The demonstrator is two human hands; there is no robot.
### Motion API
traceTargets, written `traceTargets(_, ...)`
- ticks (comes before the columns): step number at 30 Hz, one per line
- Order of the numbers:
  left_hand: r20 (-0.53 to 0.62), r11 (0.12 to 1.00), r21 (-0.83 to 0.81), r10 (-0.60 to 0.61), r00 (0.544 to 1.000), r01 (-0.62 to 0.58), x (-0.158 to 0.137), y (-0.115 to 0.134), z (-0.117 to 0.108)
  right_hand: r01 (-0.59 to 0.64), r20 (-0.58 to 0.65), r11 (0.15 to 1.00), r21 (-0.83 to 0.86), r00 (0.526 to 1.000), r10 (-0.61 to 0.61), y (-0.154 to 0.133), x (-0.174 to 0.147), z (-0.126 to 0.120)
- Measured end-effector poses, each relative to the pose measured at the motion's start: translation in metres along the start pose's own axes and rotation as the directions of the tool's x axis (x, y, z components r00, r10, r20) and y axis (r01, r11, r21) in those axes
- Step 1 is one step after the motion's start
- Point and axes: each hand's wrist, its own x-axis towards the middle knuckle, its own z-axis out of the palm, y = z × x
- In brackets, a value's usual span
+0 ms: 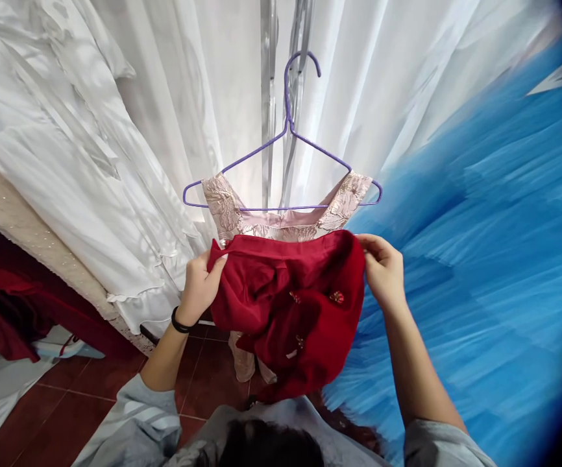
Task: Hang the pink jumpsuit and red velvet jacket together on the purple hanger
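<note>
Fabric (pixel 320 324) in red hides much of the pink dress (pixel 225 204).

hands (pixel 199 290) hold red garment (pixel 281 311) by upper corners | pink garment (pixel 224 204) behind, on purple hanger (pixel 289 120) | blue tulle (pixel 485 259) right

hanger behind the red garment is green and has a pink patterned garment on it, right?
Not quite: the head view shows that the hanger is purple, not green. The pink patterned garment is indeed on it, behind the red garment held by the left hand and right hand.
</note>
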Motion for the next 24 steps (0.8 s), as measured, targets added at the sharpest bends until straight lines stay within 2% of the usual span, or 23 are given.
traceTargets(1,0.032,0.997,-0.06,-0.038,0.999,0.04,0.002,0.005,0.003,0.07,-0.015,0.997,-0.025,0.997,-0.071,0.001,-0.006,0.01)
traceTargets(2,0.058,0.989,-0.128,-0.074,0.996,0.081,0.003,0.011,0.006,0.137,0.023,0.99,-0.042,0.99,-0.136,0.002,-0.014,0.023)
traceTargets(4,0.109,0.961,-0.238,-0.115,0.987,0.138,0.005,0.021,0.009,0.243,0.263,0.967,-0.083,0.941,-0.214,0.005,-0.033,0.053)
traceTargets(5,0.141,0.952,-0.265,-0.118,0.983,0.153,0.004,0.025,0.009,0.279,0.411,0.953,-0.121,0.888,-0.208,0.007,-0.043,0.069)
traceTargets(7,0.201,0.951,-0.27,-0.099,0.975,0.152,0.001,0.032,0.004,0.308,0.635,0.927,-0.216,0.765,-0.106,0.011,-0.06,0.099)
traceTargets(8,0.216,0.957,-0.251,-0.091,0.972,0.145,-0.001,0.034,0.0,0.306,0.692,0.912,-0.274,0.721,-0.033,0.012,-0.065,0.111)
traceTargets(10,0.192,0.969,-0.202,-0.101,0.976,0.14,-0.005,0.035,-0.013,0.318,0.731,0.853,-0.414,0.675,0.103,0.011,-0.068,0.126)
traceTargets(13,0.121,0.955,-0.19,-0.208,0.971,0.228,-0.01,0.03,-0.04,0.413,0.729,0.708,-0.573,0.651,0.211,-0.004,-0.055,0.139)
traceTargets(14,0.1,0.932,-0.223,-0.27,0.958,0.286,-0.011,0.029,-0.05,0.445,0.763,0.708,-0.549,0.612,0.207,-0.01,-0.048,0.145)
traceTargets(15,0.078,0.897,-0.274,-0.34,0.937,0.348,-0.013,0.028,-0.06,0.452,0.82,0.752,-0.479,0.536,0.2,-0.017,-0.041,0.153)
traceTargets(16,0.047,0.852,-0.336,-0.411,0.91,0.402,-0.013,0.029,-0.069,0.407,0.878,0.828,-0.385,0.438,0.193,-0.024,-0.034,0.164)
traceTargets(17,0.0,0.806,-0.404,-0.473,0.881,0.433,-0.014,0.031,-0.078,0.298,0.922,0.909,-0.291,0.339,0.184,-0.031,-0.028,0.179)
traceTargets(18,-0.055,0.767,-0.467,-0.522,0.851,0.44,-0.014,0.034,-0.087,0.135,0.948,0.966,-0.22,0.262,0.179,-0.039,-0.023,0.195)
traceTargets(19,-0.112,0.741,-0.52,-0.553,0.826,0.425,-0.014,0.039,-0.095,-0.049,0.958,0.982,-0.184,0.214,0.19,-0.048,-0.02,0.214)
traceTargets(20,-0.162,0.729,-0.558,-0.565,0.809,0.397,-0.013,0.044,-0.104,-0.219,0.958,0.962,-0.166,0.197,0.21,-0.058,-0.017,0.234)
traceTargets(21,-0.214,0.733,-0.579,-0.559,0.801,0.356,-0.012,0.05,-0.114,-0.346,0.955,0.929,-0.131,0.207,0.212,-0.07,-0.014,0.253)
traceTargets(22,-0.268,0.751,-0.583,-0.537,0.8,0.309,-0.01,0.056,-0.124,-0.414,0.956,0.908,-0.063,0.237,0.174,-0.082,-0.012,0.271)
traceTargets(23,-0.328,0.782,-0.569,-0.5,0.801,0.255,-0.007,0.061,-0.134,-0.42,0.957,0.907,0.036,0.277,0.091,-0.093,-0.009,0.286)
traceTargets(24,-0.415,0.825,-0.535,-0.444,0.795,0.182,-0.004,0.065,-0.145,-0.369,0.952,0.918,0.147,0.304,-0.03,-0.104,-0.006,0.3)
